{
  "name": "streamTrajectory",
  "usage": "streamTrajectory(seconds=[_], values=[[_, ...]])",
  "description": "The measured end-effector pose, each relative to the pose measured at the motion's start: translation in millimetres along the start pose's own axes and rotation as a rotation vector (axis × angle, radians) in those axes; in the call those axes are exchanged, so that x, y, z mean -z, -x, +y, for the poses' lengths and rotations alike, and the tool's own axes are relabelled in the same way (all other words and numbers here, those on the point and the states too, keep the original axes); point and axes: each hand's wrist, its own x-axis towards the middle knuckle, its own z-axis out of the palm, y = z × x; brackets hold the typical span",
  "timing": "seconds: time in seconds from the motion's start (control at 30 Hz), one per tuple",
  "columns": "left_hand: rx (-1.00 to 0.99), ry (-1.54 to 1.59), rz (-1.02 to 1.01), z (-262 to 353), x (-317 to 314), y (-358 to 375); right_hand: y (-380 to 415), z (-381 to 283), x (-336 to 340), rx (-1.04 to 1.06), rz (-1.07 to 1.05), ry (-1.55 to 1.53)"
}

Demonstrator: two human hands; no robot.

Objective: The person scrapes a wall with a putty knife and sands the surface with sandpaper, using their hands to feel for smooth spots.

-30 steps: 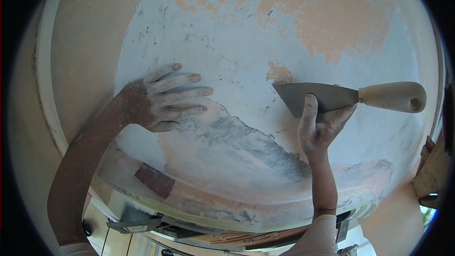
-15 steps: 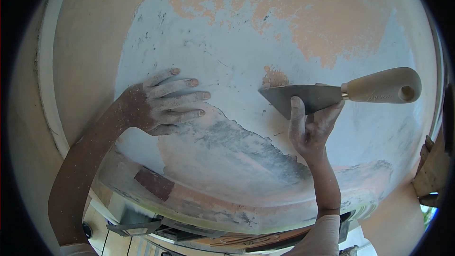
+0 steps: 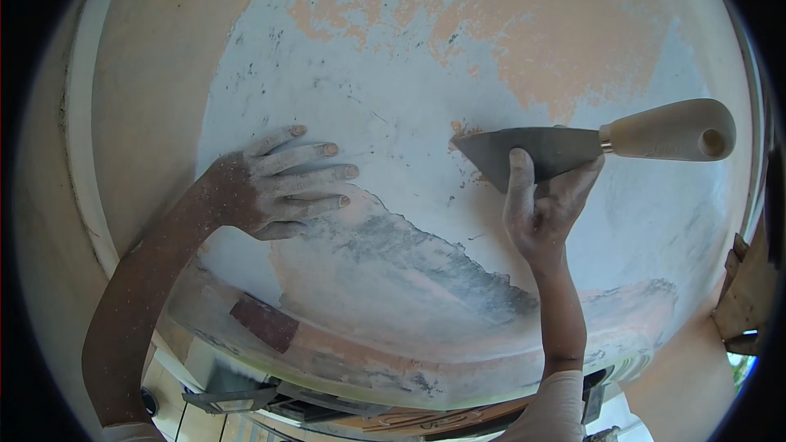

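My right hand (image 3: 544,213) grips a putty knife, the thumb pressed on its grey metal blade (image 3: 491,151). Its pale handle (image 3: 667,133) points right, away from the palm. The blade's left corner is beside a small peach spot (image 3: 465,128) on a chalky white coating (image 3: 393,115) over the large surface. Spread flat on this coating at the left, my left hand (image 3: 274,184) holds nothing. Whitish dust covers the fingers of both hands. Below the hands runs a ragged dark edge (image 3: 442,241) in the coating.
A dark reddish-brown rectangular piece (image 3: 264,323) lies on the surface's lower part. A wide peach area (image 3: 581,33) shows at the upper right. Brown board-like pieces (image 3: 741,299) stand at the far right. Below the surface's lower edge are dark objects (image 3: 303,399) and a tiled floor.
My right hand and the putty knife have shifted slightly up and to the right. Less of the small peach spot by the blade shows now. My left hand stays almost where it was.
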Motion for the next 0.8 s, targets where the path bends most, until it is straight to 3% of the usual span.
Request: streamTrajectory(seconds=[0.07, 0.2, 0.23, 0.33, 0.37, 0.47, 0.5, 0.63, 0.67, 0.73, 0.8], values=[[-0.004, -0.002, -0.012, 0, 1, 1, -14, -5, 4, -0.302, 0.128, -0.198], [0.002, 0.014, -0.015, 1, 1, 1, -6, 0, 0, 0.006, 0.042, 0.018], [0.003, 0.022, -0.007, 0, 1, 1, -10, 4, 0, -0.064, 0.077, -0.173], [-0.005, -0.012, -0.044, 0, 5, 0, -6, 1, -2, 0.005, 0.034, -0.09], [-0.001, -0.001, -0.032, 1, 3, 0, -2, -4, -3, 0.04, -0.067, -0.034], [0.001, -0.004, -0.021, -1, 1, 1, -15, -1, 2, -0.194, 0.066, -0.257], [-0.001, -0.007, -0.03, 0, 2, 0, -18, -2, 4, -0.251, 0.07, -0.137], [0.007, 0.013, -0.04, 0, 5, -1, -12, 6, -3, 0.13, -0.013, 0.1], [-0.001, -0.002, -0.046, 0, 5, -1, -17, 6, -3, -0.034, 0.073, -0.131], [-0.01, -0.027, -0.056, 1, 7, -1, -16, 4, -2, -0.081, 0.027, -0.109], [0.009, 0.003, -0.051, 2, 4, 0, -13, 9, -3, 0.092, 0.008, 0.026]])
